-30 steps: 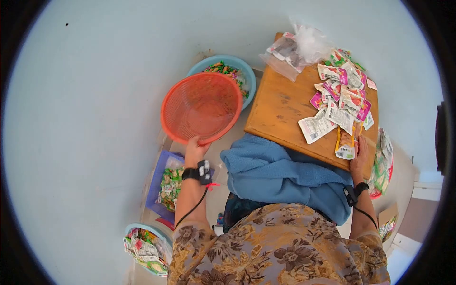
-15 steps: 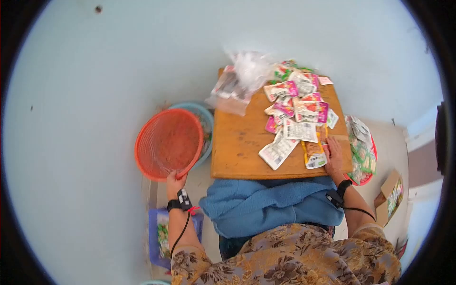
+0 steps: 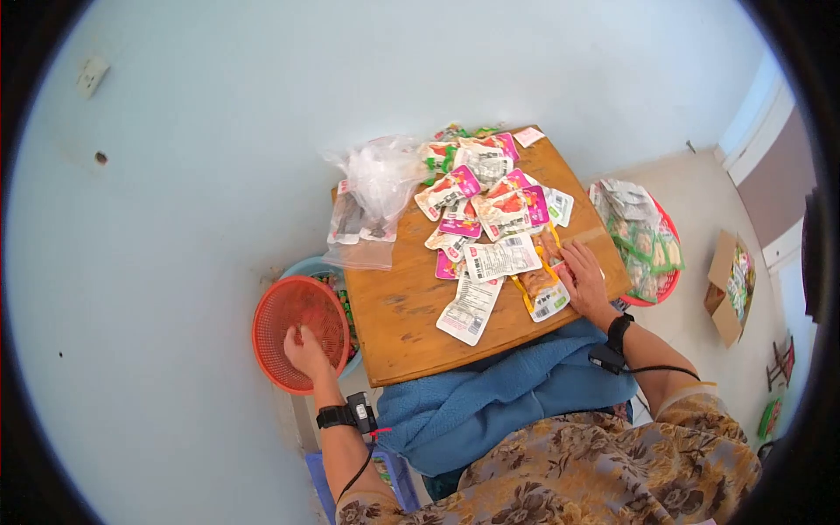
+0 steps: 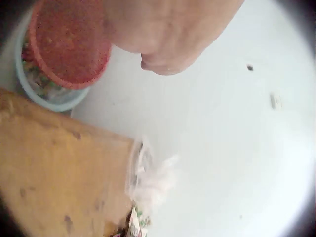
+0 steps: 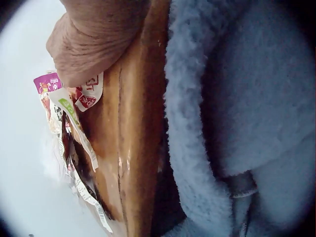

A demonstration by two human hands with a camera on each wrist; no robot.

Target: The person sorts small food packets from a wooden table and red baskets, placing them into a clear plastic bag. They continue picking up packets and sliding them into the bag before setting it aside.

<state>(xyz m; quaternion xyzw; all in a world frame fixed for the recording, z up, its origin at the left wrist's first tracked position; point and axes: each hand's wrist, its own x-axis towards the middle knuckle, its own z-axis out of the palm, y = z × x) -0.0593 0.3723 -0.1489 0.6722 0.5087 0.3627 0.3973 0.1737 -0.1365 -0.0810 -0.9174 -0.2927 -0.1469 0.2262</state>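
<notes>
In the head view my left hand (image 3: 305,353) hangs over the red plastic basket (image 3: 265,350), its fingers loosely bent and holding nothing. The basket sits tilted on a light-blue basin (image 3: 302,267) of small wrapped pieces. The left wrist view shows the hand apart from the basket's rim (image 4: 94,81). My right hand (image 3: 584,278) lies on the wooden table (image 3: 398,324), its fingers at the edge of a yellow-edged food pouch (image 3: 541,293). White-and-purple pouches (image 3: 507,210) are heaped beyond it. In the right wrist view the right hand's fingertips are hidden.
A clear plastic bag (image 3: 376,179) lies at the table's back left. Right of the table stand a red basket of packets (image 3: 674,271) and an open cardboard box (image 3: 722,302). A purple crate (image 3: 402,490) is at lower left. Blue fleece (image 3: 499,394) covers the lap.
The left hand has let go of the red basket's rim and now hangs over it; the basket rests on the basin. The head view has turned right. The right hand stays beside the pouch.
</notes>
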